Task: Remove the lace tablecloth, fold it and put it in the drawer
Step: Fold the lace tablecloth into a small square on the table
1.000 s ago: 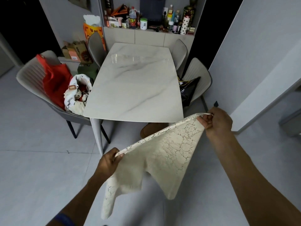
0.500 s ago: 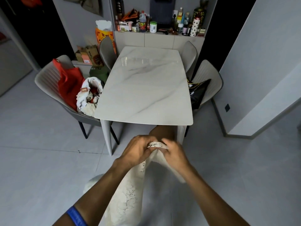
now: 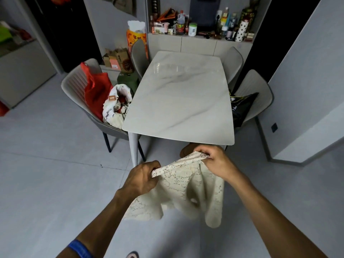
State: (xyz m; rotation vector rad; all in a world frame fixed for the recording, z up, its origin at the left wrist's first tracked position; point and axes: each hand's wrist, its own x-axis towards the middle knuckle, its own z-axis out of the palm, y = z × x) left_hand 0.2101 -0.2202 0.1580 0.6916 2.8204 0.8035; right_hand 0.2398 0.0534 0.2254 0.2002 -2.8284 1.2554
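Observation:
The cream lace tablecloth (image 3: 178, 187) hangs in the air in front of me, doubled over, below the near edge of the white marble table (image 3: 182, 101). My left hand (image 3: 143, 177) pinches its upper left corner. My right hand (image 3: 216, 161) pinches the upper right corner, a little higher and closer to the table. A short stretch of the top edge runs between the two hands and the rest droops in loose folds toward the grey floor. No drawer front is clearly visible.
Grey chairs ring the table; the left one (image 3: 78, 90) holds a red bag (image 3: 95, 90) and a white bundle, the right one (image 3: 260, 90) a black bag. A low cabinet (image 3: 197, 45) crowded with bottles stands behind. A wall corner (image 3: 305, 108) juts in at right.
One second ago my hands held the cloth stretched wide. They came together at the middle, then moved apart again to a shorter span, so the cloth now hangs doubled.

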